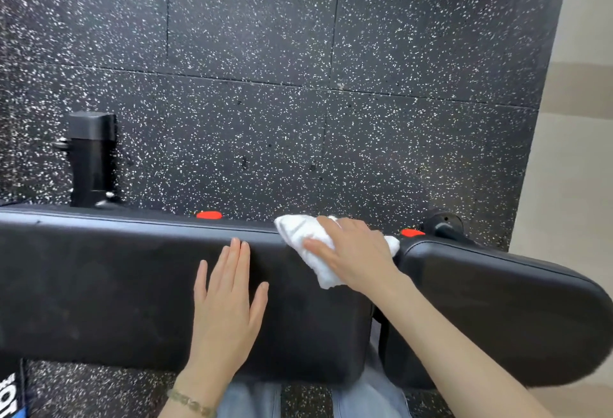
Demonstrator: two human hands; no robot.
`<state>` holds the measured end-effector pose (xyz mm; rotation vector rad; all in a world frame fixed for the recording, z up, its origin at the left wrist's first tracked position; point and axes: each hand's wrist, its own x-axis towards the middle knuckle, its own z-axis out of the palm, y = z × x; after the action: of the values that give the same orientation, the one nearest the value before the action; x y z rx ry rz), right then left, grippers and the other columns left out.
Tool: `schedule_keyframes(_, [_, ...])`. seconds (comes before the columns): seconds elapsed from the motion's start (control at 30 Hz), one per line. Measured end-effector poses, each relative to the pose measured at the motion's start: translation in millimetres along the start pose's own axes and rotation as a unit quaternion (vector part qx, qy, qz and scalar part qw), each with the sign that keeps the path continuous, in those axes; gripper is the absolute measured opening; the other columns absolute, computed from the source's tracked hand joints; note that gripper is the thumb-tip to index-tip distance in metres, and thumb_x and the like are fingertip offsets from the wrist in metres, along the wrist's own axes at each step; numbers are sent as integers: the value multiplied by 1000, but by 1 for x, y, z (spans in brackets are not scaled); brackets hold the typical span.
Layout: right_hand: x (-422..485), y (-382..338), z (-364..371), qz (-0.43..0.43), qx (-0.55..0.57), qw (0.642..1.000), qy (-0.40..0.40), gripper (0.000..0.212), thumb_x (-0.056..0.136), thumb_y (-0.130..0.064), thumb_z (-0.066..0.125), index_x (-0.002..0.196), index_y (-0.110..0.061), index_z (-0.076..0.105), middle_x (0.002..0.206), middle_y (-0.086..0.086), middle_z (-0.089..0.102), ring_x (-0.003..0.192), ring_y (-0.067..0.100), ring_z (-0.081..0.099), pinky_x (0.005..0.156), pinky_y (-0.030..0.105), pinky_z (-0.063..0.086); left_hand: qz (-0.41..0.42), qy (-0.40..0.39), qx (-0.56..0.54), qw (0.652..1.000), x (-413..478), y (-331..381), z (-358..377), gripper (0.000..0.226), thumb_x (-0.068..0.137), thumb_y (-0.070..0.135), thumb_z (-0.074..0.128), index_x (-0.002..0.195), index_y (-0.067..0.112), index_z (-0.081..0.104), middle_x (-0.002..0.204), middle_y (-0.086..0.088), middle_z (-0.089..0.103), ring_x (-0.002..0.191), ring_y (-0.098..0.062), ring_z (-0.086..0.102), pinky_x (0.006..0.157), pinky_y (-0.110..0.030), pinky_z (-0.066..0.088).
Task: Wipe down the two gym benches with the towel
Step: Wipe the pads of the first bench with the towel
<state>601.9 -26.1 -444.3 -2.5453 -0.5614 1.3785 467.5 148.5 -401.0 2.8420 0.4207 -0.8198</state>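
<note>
A black padded gym bench runs across the view in front of me, with a long back pad on the left and a shorter seat pad on the right. My right hand presses a bunched white towel onto the far edge of the long pad, close to the gap between the pads. My left hand lies flat on the long pad with fingers spread, holding nothing. Only this one bench is in view.
Black rubber flooring with white speckles stretches beyond the bench. A black bench foot sticks out at far left, red knobs show behind the pad, and a wheel at right. A pale wall stands on the right.
</note>
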Motion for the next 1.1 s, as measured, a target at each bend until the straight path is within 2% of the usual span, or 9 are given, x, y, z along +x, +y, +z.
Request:
schedule_keyframes(0.17, [11,-32,3,-15,-75,996,43,80,71,-65,0,127,-31,45,113,-3,61,104,28,57,80,39,36,15,-4,-3,1000,0,-41,-4,62,93,41,30,141,2,39,148,-13,36,139,-25,28,115,-44,13])
schedule_keyframes(0.3, [39,-113,17,-64,-55,996,41,56,91,-59,32,133,-24,42,119,6,59,106,31,57,86,42,34,3,-11,16,1000,7,-95,-14,64,92,41,30,139,-1,40,147,-16,37,138,-27,30,113,-47,18])
schedule_keyframes(0.4, [54,-159,27,-71,-55,995,32,54,93,-58,32,134,-24,40,121,6,58,107,31,55,88,43,34,-5,-9,34,999,16,-136,-23,65,92,42,30,140,-1,39,148,-18,35,137,-29,31,113,-49,17])
schedule_keyframes(0.53, [41,-134,27,-63,-74,990,101,44,82,-52,41,119,-30,52,105,-4,62,93,28,61,79,41,41,-8,14,40,999,27,-170,-34,63,93,41,31,138,-1,41,148,-19,35,135,-31,35,111,-50,18])
schedule_keyframes(0.67, [21,-84,6,18,-140,988,68,31,77,-45,32,101,-33,46,87,-8,56,78,23,62,65,35,43,6,12,42,999,33,-189,-37,63,93,42,30,138,-1,41,148,-18,34,136,-30,34,112,-51,19])
schedule_keyframes(0.77, [17,-86,4,57,-191,978,65,39,71,-44,38,107,-33,50,90,-9,57,80,23,61,68,35,43,13,6,34,999,35,-195,-39,63,93,42,30,138,-1,42,148,-18,35,136,-29,34,112,-50,18])
schedule_keyframes(0.93, [54,-187,21,-4,-138,985,103,34,70,-45,41,99,-35,54,85,-8,59,79,22,61,60,32,31,17,-11,27,999,35,-205,-40,64,92,43,31,138,1,43,148,-17,36,135,-28,36,112,-49,18])
schedule_keyframes(1.0, [63,-226,30,-37,-111,986,118,31,71,-48,54,98,-35,58,93,-7,62,84,26,60,69,38,38,26,-13,29,999,34,-210,-41,64,92,43,31,138,1,43,146,-16,38,134,-28,38,111,-50,20])
schedule_keyframes(1.1, [61,-227,33,-65,-66,982,163,46,63,-42,74,104,-29,58,92,1,65,77,31,63,70,47,48,49,-6,40,998,36,-216,-41,62,92,42,32,137,1,45,145,-17,41,132,-29,41,111,-51,21])
